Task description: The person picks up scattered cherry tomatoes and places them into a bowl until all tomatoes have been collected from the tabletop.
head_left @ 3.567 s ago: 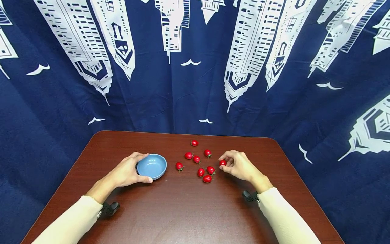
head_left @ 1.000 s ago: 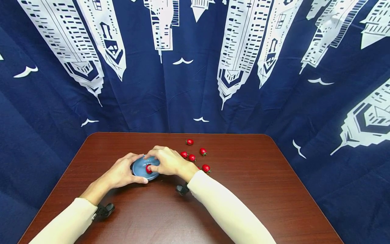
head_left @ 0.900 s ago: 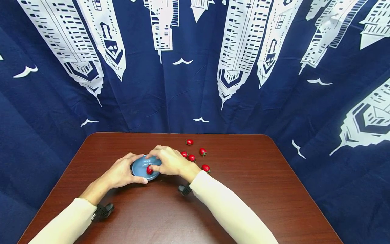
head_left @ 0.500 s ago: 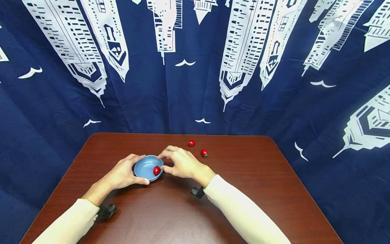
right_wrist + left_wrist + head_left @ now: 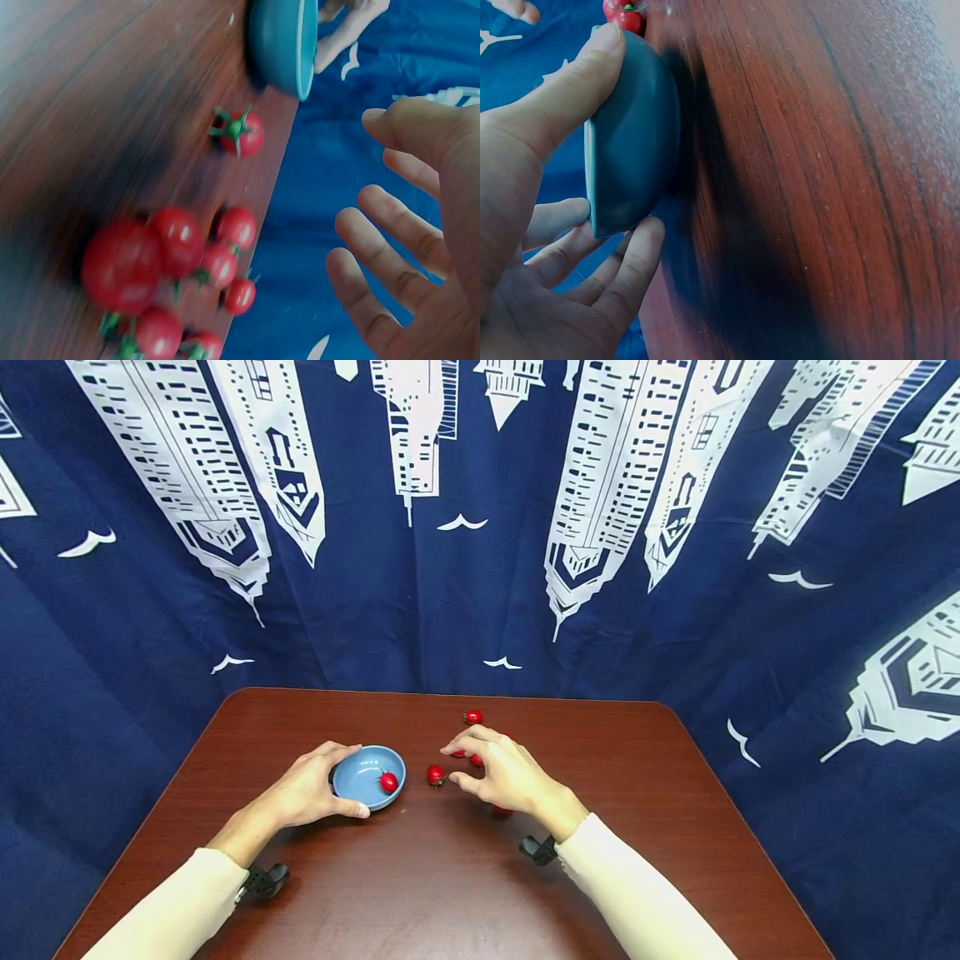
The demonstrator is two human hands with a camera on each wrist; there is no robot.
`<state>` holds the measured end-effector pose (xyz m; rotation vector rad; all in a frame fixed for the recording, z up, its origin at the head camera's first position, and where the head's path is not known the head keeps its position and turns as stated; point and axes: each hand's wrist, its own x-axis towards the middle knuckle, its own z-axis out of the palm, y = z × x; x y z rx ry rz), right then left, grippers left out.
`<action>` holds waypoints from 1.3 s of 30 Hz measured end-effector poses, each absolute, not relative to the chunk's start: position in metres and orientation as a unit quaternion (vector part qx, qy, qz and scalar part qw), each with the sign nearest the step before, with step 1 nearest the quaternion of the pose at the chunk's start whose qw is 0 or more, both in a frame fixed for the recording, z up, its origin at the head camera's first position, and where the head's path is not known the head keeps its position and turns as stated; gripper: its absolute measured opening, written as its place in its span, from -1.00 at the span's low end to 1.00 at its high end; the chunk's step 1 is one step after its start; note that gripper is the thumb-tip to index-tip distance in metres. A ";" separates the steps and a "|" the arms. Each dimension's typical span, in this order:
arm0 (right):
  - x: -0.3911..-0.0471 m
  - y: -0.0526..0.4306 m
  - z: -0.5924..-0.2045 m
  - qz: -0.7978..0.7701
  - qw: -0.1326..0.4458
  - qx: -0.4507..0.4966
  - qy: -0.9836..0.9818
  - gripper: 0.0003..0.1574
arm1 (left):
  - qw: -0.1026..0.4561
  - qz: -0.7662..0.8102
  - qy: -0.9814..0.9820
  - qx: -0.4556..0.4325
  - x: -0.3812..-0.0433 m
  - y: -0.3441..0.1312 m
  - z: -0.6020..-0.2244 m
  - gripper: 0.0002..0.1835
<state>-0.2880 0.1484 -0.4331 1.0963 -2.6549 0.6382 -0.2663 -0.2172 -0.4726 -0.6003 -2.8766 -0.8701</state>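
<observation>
My left hand (image 5: 303, 789) grips a small blue bowl (image 5: 354, 778) by its left side, thumb at the near rim and fingers at the far side. One cherry tomato (image 5: 388, 782) lies inside the bowl. My right hand (image 5: 510, 777) hovers over the loose tomatoes, fingers spread and nothing between them. Between the bowl and that hand a single cherry tomato (image 5: 436, 775) sits on the table. Several more cherry tomatoes (image 5: 178, 241) with green stems show in the right wrist view; in the head view the right hand partly hides them.
The brown wooden table (image 5: 420, 877) has rounded far corners. A dark blue curtain (image 5: 480, 602) with white building prints hangs behind it. At the back lies another tomato (image 5: 472, 717). A black wrist strap with a camera is on each arm.
The right hand carried a tomato from the right into the bowl, released it there, then drew back to the right above the loose ones. The left hand kept holding the bowl.
</observation>
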 end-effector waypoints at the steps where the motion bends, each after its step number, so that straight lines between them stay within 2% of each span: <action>1: -0.288 0.153 -0.434 0.218 0.097 0.364 -0.900 -0.53 | 0.039 -0.283 -0.938 -0.194 -0.266 -0.218 -0.473 0.25; 11: -0.278 0.203 -0.451 0.237 0.061 0.322 -0.914 -0.45 | 0.043 -0.292 -0.937 -0.186 -0.262 -0.217 -0.479 0.26; 19: -0.270 0.226 -0.471 0.252 0.025 0.333 -0.908 -0.33 | 0.039 -0.297 -0.938 -0.174 -0.257 -0.217 -0.481 0.26; 39: -0.269 0.226 -0.490 0.247 0.029 0.370 -0.895 -0.58 | 0.026 -0.300 -0.937 -0.175 -0.266 -0.217 -0.473 0.26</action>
